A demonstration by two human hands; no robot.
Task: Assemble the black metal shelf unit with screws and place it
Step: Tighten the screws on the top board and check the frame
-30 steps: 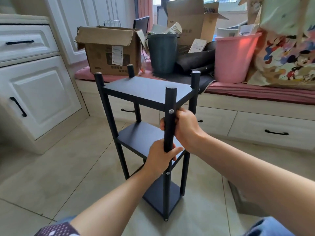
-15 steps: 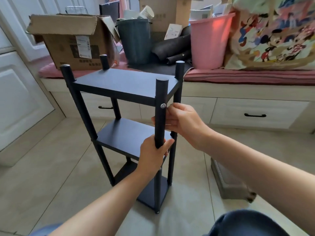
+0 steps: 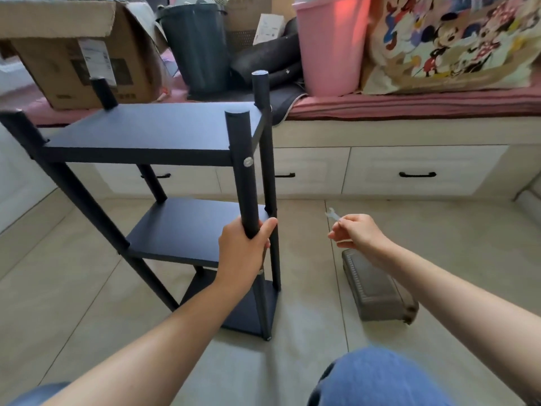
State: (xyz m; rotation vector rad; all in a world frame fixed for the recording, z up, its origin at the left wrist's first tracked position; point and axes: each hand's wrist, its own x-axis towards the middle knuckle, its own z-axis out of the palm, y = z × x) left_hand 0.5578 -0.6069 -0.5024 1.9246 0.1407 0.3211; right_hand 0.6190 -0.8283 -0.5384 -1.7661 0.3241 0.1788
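A black metal shelf unit (image 3: pixel 152 133) with three tiers stands upright on the tiled floor, left of centre. A silver screw head (image 3: pixel 248 162) shows on its near right post, just under the top shelf. My left hand (image 3: pixel 243 250) grips that post at the height of the middle shelf. My right hand (image 3: pixel 355 232) is off to the right of the shelf, clear of it, and pinches a small flat silver wrench (image 3: pixel 333 214) that sticks up from my fingers.
A brown case (image 3: pixel 374 288) lies on the floor under my right hand. Behind the shelf runs a cushioned bench with drawers (image 3: pixel 418 171), loaded with a cardboard box (image 3: pixel 73 54), a dark bin (image 3: pixel 196 48), a pink bucket (image 3: pixel 330 45) and a cartoon-print bag (image 3: pixel 450 42). My knee (image 3: pixel 380 379) is at the bottom.
My right hand has left the near post and drawn back to the right with the wrench. The view has swung right and closer. My left hand keeps its grip on the post.
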